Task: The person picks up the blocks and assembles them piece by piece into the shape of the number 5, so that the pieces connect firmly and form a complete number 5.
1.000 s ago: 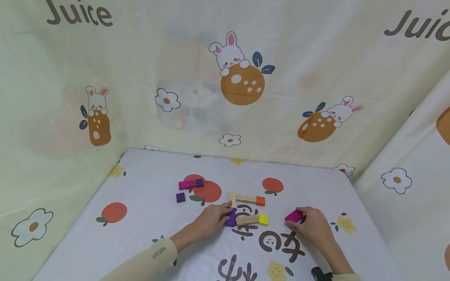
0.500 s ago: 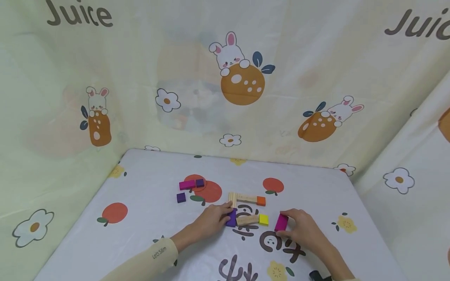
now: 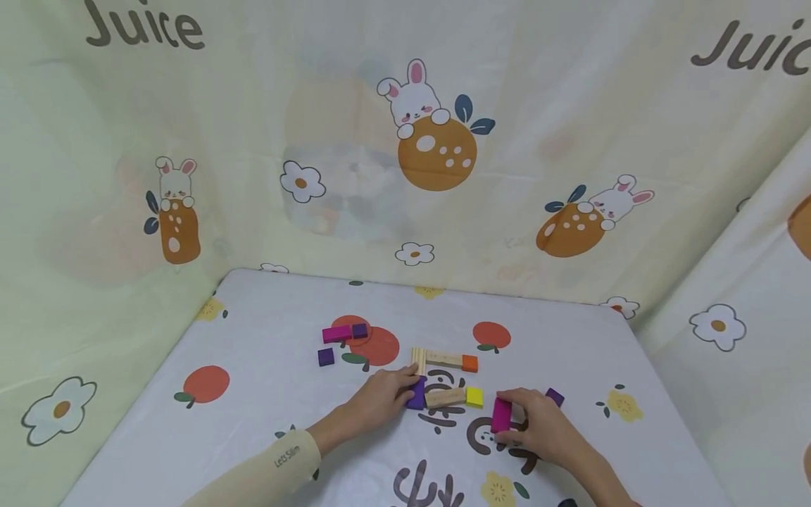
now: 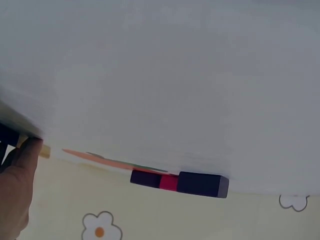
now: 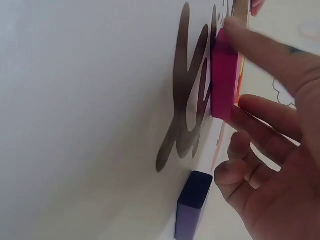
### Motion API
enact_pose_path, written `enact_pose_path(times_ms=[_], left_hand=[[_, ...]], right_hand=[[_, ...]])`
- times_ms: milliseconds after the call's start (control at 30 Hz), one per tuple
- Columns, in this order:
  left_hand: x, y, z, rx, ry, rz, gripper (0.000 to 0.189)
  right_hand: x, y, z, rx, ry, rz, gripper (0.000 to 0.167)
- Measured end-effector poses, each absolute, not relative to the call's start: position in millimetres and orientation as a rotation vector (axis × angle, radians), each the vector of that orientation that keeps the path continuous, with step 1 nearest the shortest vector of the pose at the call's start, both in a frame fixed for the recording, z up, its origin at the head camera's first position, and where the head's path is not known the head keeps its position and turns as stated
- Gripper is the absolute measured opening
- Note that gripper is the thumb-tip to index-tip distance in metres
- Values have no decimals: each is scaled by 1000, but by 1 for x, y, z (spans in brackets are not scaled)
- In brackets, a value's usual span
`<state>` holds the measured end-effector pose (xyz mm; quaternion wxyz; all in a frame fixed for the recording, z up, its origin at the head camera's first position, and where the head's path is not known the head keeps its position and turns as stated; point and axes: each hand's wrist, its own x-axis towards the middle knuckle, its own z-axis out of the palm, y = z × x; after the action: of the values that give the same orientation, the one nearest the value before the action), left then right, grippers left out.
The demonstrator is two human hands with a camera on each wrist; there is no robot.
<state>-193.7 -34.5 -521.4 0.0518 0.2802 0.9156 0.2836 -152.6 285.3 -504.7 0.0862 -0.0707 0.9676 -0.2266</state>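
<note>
Head view: "Lets Slim" is printed on the cream fabric sleeve (image 3: 260,470). A magenta rectangular block (image 3: 501,415) is pinched by the right hand (image 3: 535,426), near a bright-yellow cube (image 3: 474,397). A purple block (image 3: 416,394) is touched by the left hand (image 3: 379,397); whether it is gripped cannot be told. On the far cream curtain (image 3: 253,105), "Juice" is printed.

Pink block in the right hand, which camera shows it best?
The right wrist view: there the pink block appears large, pinched by the right hand. The head view shows it small, from above. The left wrist view misses it; the pink piece there is another block.
</note>
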Motion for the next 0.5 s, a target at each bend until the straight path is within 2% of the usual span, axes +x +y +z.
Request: enact_pose_path(times_ms=[500], left_hand=[[-193, -33, -522, 846, 2787, 852, 38]], right_hand=[[-148, 294, -509, -183, 2922, -736, 58]])
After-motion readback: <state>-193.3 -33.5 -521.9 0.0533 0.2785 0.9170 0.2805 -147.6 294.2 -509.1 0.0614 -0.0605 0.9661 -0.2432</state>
